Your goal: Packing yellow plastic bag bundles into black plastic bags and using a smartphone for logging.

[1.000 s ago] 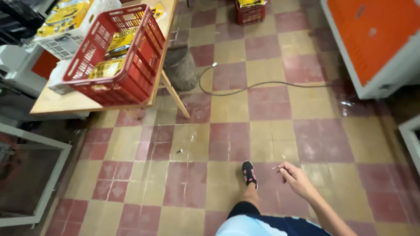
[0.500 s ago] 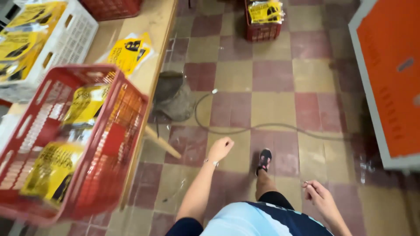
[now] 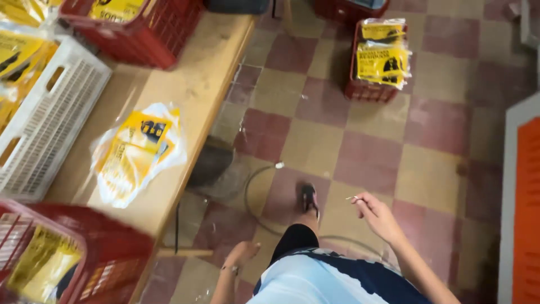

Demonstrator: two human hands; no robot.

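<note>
1. One small pale sliver point(image 3: 352, 197) is all we hold: it is thin, short and light-coloured, too small for us to tell its kind. It sticks out to the left from the fingertips of our right hand point(image 3: 379, 217), above the checkered floor point(image 3: 371, 152), well apart from the table.
2. Our wooden table point(image 3: 197, 84) runs along the left. Near its front edge lies a clear bag with yellow packets point(image 3: 135, 149). A white crate point(image 3: 45, 129) sits toward the table's left edge, a red crate point(image 3: 62, 264) with yellow packets at its near corner, and another red crate point(image 3: 140, 28) at its far end.
3. On the floor a red basket of yellow packets point(image 3: 379, 62) stands far ahead, a grey cable point(image 3: 250, 208) curves beside our dark shoe point(image 3: 308, 198), and an orange and white cabinet point(image 3: 520, 214) fills the right edge. Nothing lies between our hands and the table.
4. Our right hand is stretched forward and low, thumb and forefinger pinched together on the sliver, the other fingers loosely curled.
5. Our left hand point(image 3: 242, 253) hangs low beside our leg, near the table's front edge, fingers relaxed, slightly apart and touching nothing.
</note>
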